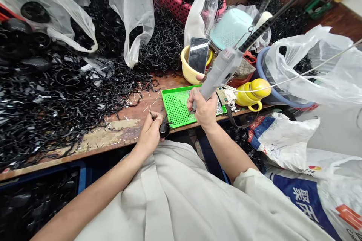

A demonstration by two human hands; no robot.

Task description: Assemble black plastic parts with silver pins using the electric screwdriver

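Observation:
My left hand (pixel 149 135) is closed on a small black plastic part (pixel 164 130) with a rounded end, at the table's front edge. Wrapped round the grey body of an electric screwdriver (pixel 222 71) is my right hand (pixel 206 110); the tool hangs from a black coiled cord and tilts up to the right. Its tip is hidden or too small to make out. Beneath the right hand lies a green perforated tray (pixel 177 107) with small silvery pieces, likely screws, at its right side. The two hands are apart.
A heap of black plastic parts (pixel 70 105) covers the left of the table. Behind the tray stand a yellow bowl (pixel 192 77) with a phone (pixel 198 54), and a pink basket (pixel 169 2). To the right are a yellow flask (pixel 251 92), a blue tub (pixel 261 62) and sacks (pixel 285 139).

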